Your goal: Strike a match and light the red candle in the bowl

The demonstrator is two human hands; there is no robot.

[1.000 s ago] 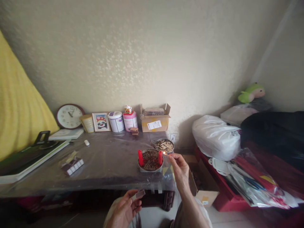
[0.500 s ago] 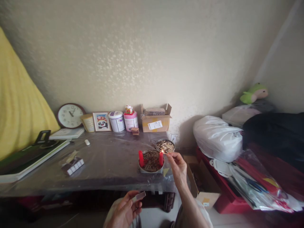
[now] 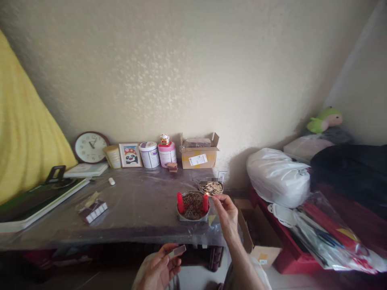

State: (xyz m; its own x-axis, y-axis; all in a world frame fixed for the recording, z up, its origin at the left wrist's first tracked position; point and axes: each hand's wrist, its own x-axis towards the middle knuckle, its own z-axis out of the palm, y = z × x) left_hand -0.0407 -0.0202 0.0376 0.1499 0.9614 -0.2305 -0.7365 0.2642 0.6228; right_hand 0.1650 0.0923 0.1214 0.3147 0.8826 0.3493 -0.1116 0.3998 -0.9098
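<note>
Pinched in my right hand (image 3: 226,212) is a match (image 3: 211,196), with a small flame at the top of the right red candle (image 3: 206,203). A second red candle (image 3: 180,203) stands on the left side of the same round tin (image 3: 193,218), which is filled with dark brown grains. Below the table edge, my left hand (image 3: 160,264) grips a small matchbox (image 3: 177,251) between thumb and fingers. Just behind the tin sits a round dish (image 3: 199,189) of many matchsticks (image 3: 212,188).
Packed matchboxes (image 3: 95,212) lie on the plastic-covered table (image 3: 139,201). Along the wall stand a clock (image 3: 91,147), a picture frame (image 3: 131,155), two canisters and an open cardboard box (image 3: 198,158). A red bin (image 3: 294,253) with bags is at right.
Both hands keep nearly the same places, the match still at the right candle's top. The whole view has shifted very slightly.
</note>
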